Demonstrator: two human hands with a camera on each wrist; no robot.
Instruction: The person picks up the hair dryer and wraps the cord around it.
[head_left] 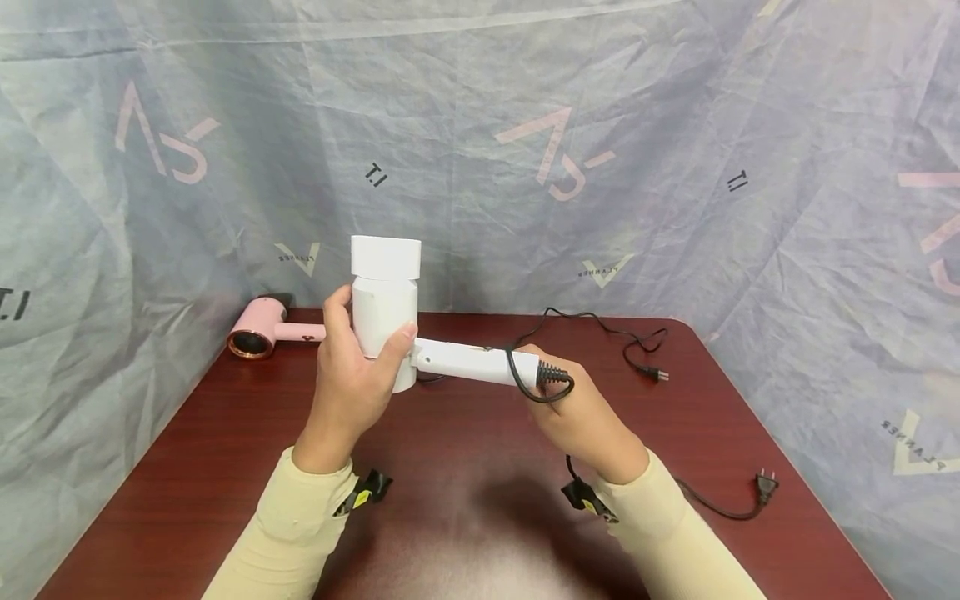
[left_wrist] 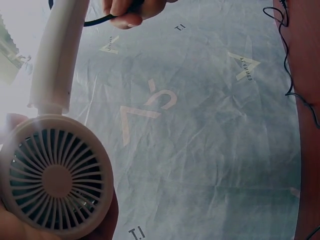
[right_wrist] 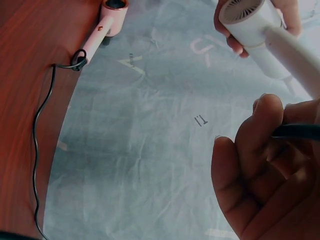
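A white hair dryer (head_left: 384, 308) is raised over the table, its wide nozzle (head_left: 386, 257) pointing up. My left hand (head_left: 348, 387) grips the barrel, thumb across the near side and fingers round the other. The handle (head_left: 472, 362) stretches right towards my right hand (head_left: 585, 421). In the left wrist view the round slatted intake grille (left_wrist: 57, 181) faces the camera. A black cord (right_wrist: 297, 131) passes through the curled fingers of my right hand in the right wrist view. Close to the handle's end the cord makes a loop (head_left: 517, 379).
A pink hair dryer (head_left: 258, 321) lies at the table's back left, partly behind my left hand. Its black cord (head_left: 600, 317) trails along the back to a plug (head_left: 658, 375). Another plug (head_left: 765, 483) rests at the right. Printed grey cloth (head_left: 450, 100) surrounds the dark red table (head_left: 225, 433).
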